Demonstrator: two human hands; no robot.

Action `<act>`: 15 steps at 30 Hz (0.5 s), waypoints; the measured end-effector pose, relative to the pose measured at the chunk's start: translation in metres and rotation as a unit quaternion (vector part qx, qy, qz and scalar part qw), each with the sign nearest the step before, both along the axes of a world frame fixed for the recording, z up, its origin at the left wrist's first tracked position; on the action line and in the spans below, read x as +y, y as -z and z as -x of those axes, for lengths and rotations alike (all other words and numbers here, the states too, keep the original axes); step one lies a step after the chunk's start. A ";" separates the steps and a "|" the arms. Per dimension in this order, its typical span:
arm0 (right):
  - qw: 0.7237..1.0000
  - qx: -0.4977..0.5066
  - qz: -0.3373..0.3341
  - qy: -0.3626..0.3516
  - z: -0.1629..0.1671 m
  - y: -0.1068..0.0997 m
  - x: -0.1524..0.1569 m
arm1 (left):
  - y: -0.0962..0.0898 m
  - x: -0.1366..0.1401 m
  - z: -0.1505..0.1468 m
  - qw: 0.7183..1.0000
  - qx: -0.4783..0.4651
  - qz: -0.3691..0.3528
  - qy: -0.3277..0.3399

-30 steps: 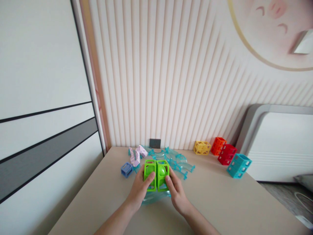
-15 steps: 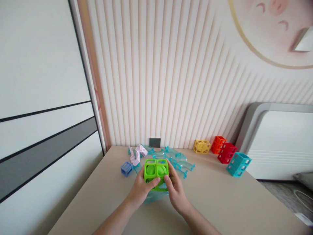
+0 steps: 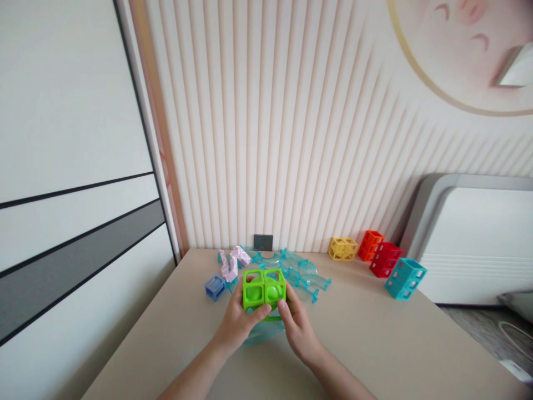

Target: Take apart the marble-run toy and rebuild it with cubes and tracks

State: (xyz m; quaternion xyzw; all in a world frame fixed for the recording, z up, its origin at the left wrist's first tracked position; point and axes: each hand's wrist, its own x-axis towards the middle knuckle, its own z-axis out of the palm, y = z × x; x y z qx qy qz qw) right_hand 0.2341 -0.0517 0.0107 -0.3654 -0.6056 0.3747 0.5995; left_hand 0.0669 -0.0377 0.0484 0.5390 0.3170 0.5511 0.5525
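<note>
Two green cubes [image 3: 264, 290] are held side by side between left hand [image 3: 238, 325] and right hand [image 3: 297, 328]. Blue cube [image 3: 215, 288] is parked left of left hand; teal tracks [image 3: 293, 274] are spread beyond both; red block [image 3: 385, 260] is set well right.

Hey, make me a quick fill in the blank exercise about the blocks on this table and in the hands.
1. The left grip and right grip hold a pair of blocks coloured ____.
2. The small block in front and to the left of the pale zigzag piece is ____.
3. Between the orange block and the teal block stands a block coloured ____.

Missing words: green; blue; red.
</note>
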 end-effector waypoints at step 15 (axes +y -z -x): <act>0.994 -0.095 -0.057 -0.008 -0.008 0.010 -0.003 | 0.004 0.003 0.004 0.999 0.015 -0.022 -0.020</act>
